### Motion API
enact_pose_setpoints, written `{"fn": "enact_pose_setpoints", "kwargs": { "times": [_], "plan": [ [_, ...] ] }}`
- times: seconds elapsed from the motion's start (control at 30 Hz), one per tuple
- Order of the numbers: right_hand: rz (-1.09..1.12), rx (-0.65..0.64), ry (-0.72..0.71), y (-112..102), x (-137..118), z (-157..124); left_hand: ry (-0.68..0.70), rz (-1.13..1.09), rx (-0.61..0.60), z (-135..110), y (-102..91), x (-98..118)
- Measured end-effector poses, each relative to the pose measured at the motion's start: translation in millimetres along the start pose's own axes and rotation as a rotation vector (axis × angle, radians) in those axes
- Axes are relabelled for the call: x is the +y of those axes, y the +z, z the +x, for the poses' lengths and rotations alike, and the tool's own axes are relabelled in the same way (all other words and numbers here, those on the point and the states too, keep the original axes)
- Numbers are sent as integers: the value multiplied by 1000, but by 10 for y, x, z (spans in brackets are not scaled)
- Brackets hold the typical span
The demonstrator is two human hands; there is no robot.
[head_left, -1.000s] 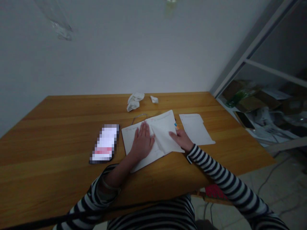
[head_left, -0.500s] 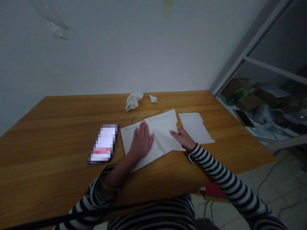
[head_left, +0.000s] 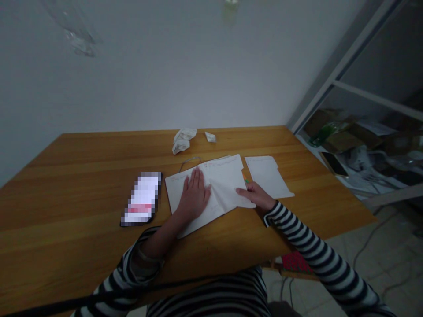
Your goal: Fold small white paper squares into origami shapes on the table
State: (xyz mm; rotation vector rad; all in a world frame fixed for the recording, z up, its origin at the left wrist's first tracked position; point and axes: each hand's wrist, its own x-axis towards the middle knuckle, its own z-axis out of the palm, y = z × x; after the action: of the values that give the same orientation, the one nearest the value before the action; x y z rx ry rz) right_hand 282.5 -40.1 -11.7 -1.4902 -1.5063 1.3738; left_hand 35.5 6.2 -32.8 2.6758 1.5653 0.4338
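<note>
An open notebook (head_left: 180, 182) lies on the wooden table in front of me, with a grey ribbon (head_left: 190, 159) sticking out above it. My left hand (head_left: 194, 196) rests flat on its left page, fingers stretched out. At the right edge, my right hand (head_left: 256, 196) pinches the right-hand page (head_left: 226, 176), thumb on top and fingers underneath. That page is lifted a little and creased towards the middle. A small orange and green item (head_left: 245, 177) shows beside the page, partly hidden. Just right of it lies a loose sheet (head_left: 267, 175) with a notched edge.
A phone (head_left: 142, 198) with a blurred screen lies left of the notebook. Crumpled tissue (head_left: 183, 140) and a smaller white scrap (head_left: 210, 137) sit near the wall. Right of the table (head_left: 82, 185), a cluttered shelf holds boxes and another phone (head_left: 333, 164).
My right hand has shifted slightly down and towards me with the page's edge, and the crease has deepened. The left hand stays in place.
</note>
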Motion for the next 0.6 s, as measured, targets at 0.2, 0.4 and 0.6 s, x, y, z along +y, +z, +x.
{"fn": "enact_pose_setpoints", "kwargs": {
  "times": [0.2,0.4,0.6],
  "plan": [
    [-24,16,-46,37,0,-29,-2,-11,1,0,2,3],
    [-72,142,-119,196,31,-128,6,-21,26,-7,34,-11],
    [-147,239,-160,325,79,-237,8,-21,10,-2,39,-19]
  ]
}}
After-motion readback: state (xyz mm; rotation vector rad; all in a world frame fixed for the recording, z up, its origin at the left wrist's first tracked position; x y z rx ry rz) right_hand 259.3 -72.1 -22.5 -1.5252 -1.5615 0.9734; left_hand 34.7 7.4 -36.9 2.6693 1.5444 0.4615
